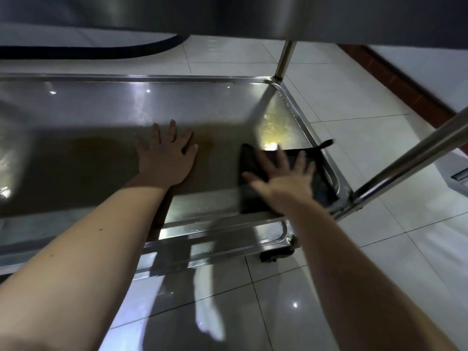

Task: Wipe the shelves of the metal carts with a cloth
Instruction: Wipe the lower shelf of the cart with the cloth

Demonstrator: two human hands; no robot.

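Cart post (285,59), rail (410,158) flank cloth (321,183); tiled floor (354,102) around.

The right hand (283,178) is blurred, so its fingers are not sharp. It covers the middle of the dark cloth (325,191), and only the borders of the cloth show. The left hand (166,158) lies flat and hides the part of the shelf (101,105) under it. The shelf is cut off by the left edge. The upper shelf (253,13) is cut by the top edge and hides the top of the far post (285,59). The wheel (276,254) is dark and half hidden.
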